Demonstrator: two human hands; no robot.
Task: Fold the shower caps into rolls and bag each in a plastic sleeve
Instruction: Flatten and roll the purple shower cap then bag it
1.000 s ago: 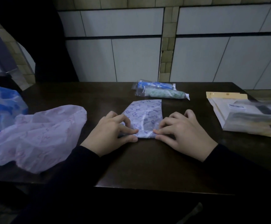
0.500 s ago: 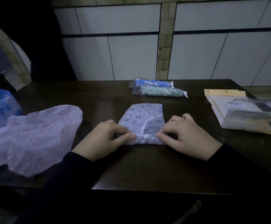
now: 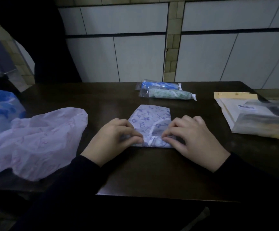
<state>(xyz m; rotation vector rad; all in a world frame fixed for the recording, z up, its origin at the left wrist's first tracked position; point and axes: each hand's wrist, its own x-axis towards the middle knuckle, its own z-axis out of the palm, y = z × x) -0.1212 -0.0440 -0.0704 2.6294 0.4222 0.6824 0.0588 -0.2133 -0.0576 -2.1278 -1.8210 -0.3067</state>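
Item: cap, white w/ blue print, folded flat to a strip, centre of surface, near edge turned up into the start of a roll.

L hand: fingers curled, near edge of cap pinched at its left end betw. thumb and fingertips.
R hand: fingers curled likewise, near edge pinched at its right end. Roll is judged only just begun; most of cap is laid out flat beyond the hands.

Done: 2 bagged rolls, one blue, one green, lying side by side in clear sleeves at far centre of surface, well apart from the hands.

Left to do: rolling of this cap to be finished, then bagged. Pink cap, unfolded, crumpled, at left of surface. Blue cap, also loose, at far left, partly under the pink one. Est. 3 caps outstanding incl. the one in hand.

Stock: sleeve pack at right of surface, yellow header strip, flat stack; used for bagging, as judged.

Writing: small blue label on sleeve pack, too blurred to be read. Print on cap looks like music notes; no brand legible.
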